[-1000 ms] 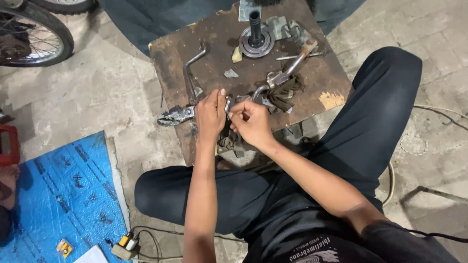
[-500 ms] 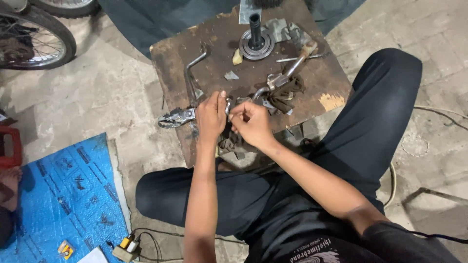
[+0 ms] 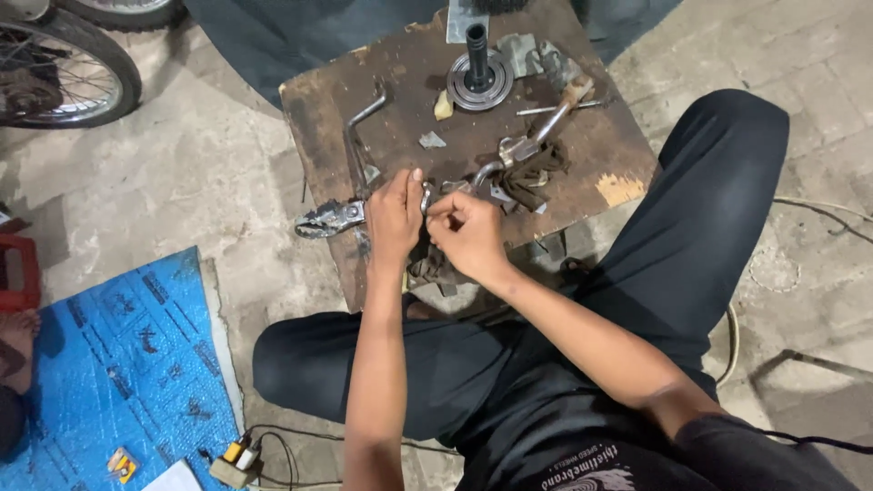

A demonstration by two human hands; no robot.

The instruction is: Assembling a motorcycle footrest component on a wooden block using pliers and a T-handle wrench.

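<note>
Two hands work at the near edge of a low wooden work board [image 3: 582, 150], and we describe the scene from the largest item down. The concrete floor [image 3: 200, 191] carries the board; a blue tarpaulin [image 3: 118, 355] lies at our lower left, and a spoked wheel [image 3: 64, 77] stands at the upper left, well apart from the work. Our legs in dark trousers [image 3: 709, 200] flank the board, which in our judgement keeps the work close and braced. On the board's far side stands a round hub with an upright shaft [image 3: 478, 77]; to its right a long lever with a pale handle [image 3: 546, 127] lies slanted, its lower end resting on a dark rag [image 3: 536, 177]; a bent steel rod [image 3: 359, 127] lies along the left side.

The piece in hand is a toothed metal clamp [image 3: 329, 218]; it juts past the board's left edge and runs under our left hand [image 3: 393, 218]. The left hand is closed around this clamp, presumably to steady it against the board. Our right hand [image 3: 466, 232] sits just beside the left, thumb and fingertips pinched together on a small metal fitting [image 3: 427, 195] at the clamp's inner end; the fitting is mostly hidden, so we cannot tell its kind. A small adapter with cable [image 3: 238, 455] lies on the floor near our knee.
</note>
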